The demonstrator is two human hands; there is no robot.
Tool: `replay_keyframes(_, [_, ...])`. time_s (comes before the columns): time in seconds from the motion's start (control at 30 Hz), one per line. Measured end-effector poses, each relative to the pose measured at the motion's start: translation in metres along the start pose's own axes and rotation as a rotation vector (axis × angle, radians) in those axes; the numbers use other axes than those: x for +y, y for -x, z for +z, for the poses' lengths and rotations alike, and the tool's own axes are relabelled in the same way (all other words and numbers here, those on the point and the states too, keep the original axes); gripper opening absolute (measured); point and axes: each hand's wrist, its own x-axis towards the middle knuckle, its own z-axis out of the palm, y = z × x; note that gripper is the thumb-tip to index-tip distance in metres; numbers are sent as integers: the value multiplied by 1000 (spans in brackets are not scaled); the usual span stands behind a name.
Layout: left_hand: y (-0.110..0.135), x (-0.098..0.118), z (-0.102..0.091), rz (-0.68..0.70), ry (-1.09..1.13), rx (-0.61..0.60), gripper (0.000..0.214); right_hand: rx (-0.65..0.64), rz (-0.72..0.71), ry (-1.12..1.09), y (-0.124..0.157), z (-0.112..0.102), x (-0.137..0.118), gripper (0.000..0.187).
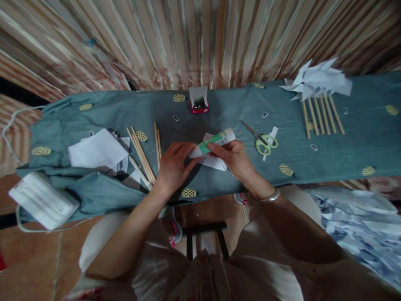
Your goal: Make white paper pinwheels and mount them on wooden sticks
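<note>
Left hand (175,165) and right hand (231,158) are both closed on a white tube (216,142) with a green label, held at a slant above the middle of the table's near side. On the left, fingers and thumb grip the tube's lower end and cover part of it, so I cannot tell whether a cap sits there. On the right, the thumb presses along the label near the barcode, while the other fingers curl underneath, partly out of sight.

Beneath the tube lies white folded paper (216,162), largely hidden by the hands; its full shape cannot be made out. Just right of the right hand, scissors (266,143) with pale green handles lie across a paper strip (273,132), covering its middle. Farther back stands a small red box (199,109), lid up; the dark bits inside are too small to name.

Left of the left hand lie thin wooden sticks (140,151); two more (157,138) run toward the hand, which hides their near ends. Beyond them is a paper pile (98,149), its lower sheets mostly covered. At the far right, paper pinwheels (326,79) overlap so closely that they are hard to count, their sticks pointing toward the near edge. A clear plastic bag (360,225) beside the person's leg is cut off by the picture's edge, its contents blurred.
</note>
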Motion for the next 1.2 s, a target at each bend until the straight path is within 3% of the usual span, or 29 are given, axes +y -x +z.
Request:
replay_keyframes(0.2, [-1,5,0,-56,106,-1,34,-24,35,13,2,9,-1,40])
replay_keyframes(0.37, [-7,3,-1,-248,221,-15,31,-41,-107,111,0,-4,-6,44])
replay_keyframes(0.5, [-13,-15,-2,-323,168,40,31,77,-300,413,1,-36,-15,28])
replay_keyframes(0.6, [-14,-33,0,-338,86,50,31,53,-476,807,8,-55,-16,20])
replay_keyframes(0.7, [-14,-49,2,-299,7,30,30,-64,-607,1071,18,-66,-12,28])
replay_keyframes(0.83, [-16,-52,1,-239,-82,22,30,-130,-632,1199,26,-70,-3,34])
replay_keyframes(0.97, [-16,-26,0,-54,-80,17,47,-146,-643,1238,26,-72,-1,33])
replay_keyframes(1.07, [-9,0,6,188,-13,-147,30,-150,-652,1235,26,-73,-2,32])
replay_keyframes(1.2, [-1,20,18,264,-70,-305,19,-160,-625,1232,28,-74,-3,31])
